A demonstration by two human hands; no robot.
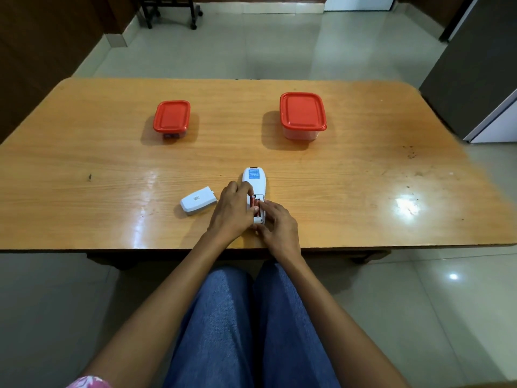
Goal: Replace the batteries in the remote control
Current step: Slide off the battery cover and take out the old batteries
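Note:
A white remote control (254, 179) lies face down near the table's front edge, with a blue label on its back. Its battery bay is uncovered and red batteries (255, 204) sit inside. My left hand (233, 211) grips the remote's left side, thumb resting by the batteries. From the right, my right hand (277, 224) holds the remote's lower end, and its fingertips touch the batteries. The white battery cover (198, 202) lies loose on the table just left of my left hand.
Two clear boxes with red lids stand further back on the wooden table (363, 163): a small box (171, 119) at the left and a larger box (303, 114) at the right. A grey fridge (481, 79) stands off the table's right end.

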